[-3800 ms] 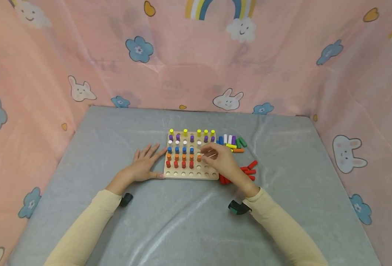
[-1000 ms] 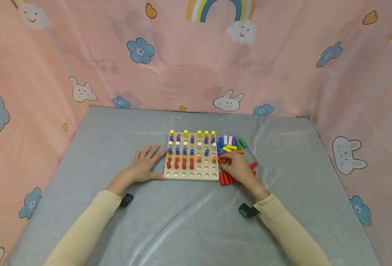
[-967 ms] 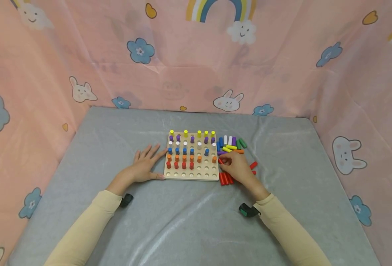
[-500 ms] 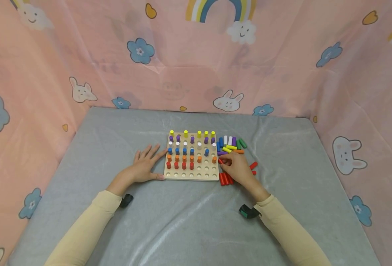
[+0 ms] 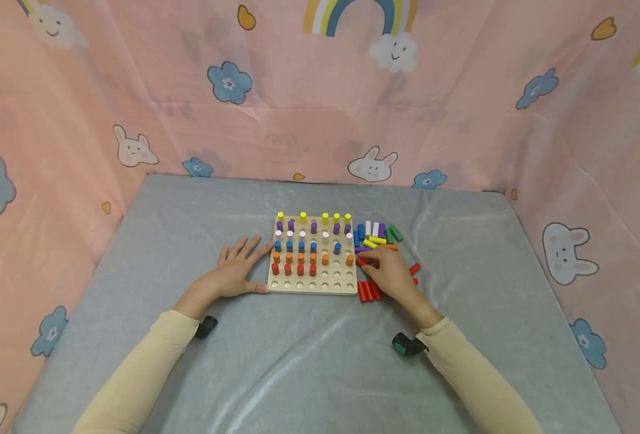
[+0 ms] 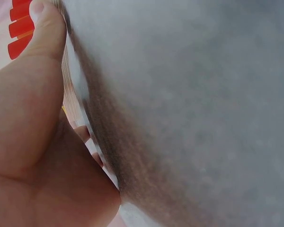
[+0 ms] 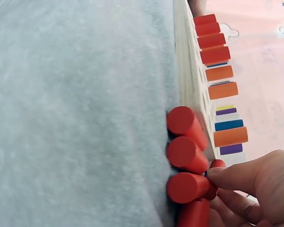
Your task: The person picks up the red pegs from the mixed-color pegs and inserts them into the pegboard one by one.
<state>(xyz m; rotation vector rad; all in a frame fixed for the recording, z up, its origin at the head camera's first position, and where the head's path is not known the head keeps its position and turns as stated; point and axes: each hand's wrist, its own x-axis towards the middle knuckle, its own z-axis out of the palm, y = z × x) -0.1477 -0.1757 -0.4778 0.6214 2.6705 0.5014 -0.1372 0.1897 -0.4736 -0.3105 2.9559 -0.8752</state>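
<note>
In the head view, my left hand (image 5: 235, 269) lies flat with fingers spread, thumb and fingertips at the left edge of a wooden pegboard (image 5: 300, 289). The board holds upright rows of yellow, purple, white, blue, orange and red pegs (image 5: 300, 270), with bare holes between some and along the near row. Just past the board's right edge, my right hand (image 5: 390, 272) pinches a red peg (image 7: 218, 164) between thumb and fingers. Several loose red pegs (image 7: 187, 154) lie side by side against the board, right under that hand, which hides some of them.
Beyond the right hand lie loose pegs: blue, white, purple, green (image 5: 396, 233), yellow (image 5: 377, 240) and orange. More red pegs (image 5: 414, 269) stick out to its right. A grey cloth (image 5: 298, 361) covers the table, and a pink patterned curtain (image 5: 287, 108) hangs around its back and sides.
My right hand has left its earlier place over the board and come down to the red pegs on the right. Over the last second it barely shifts; the left hand stays put.
</note>
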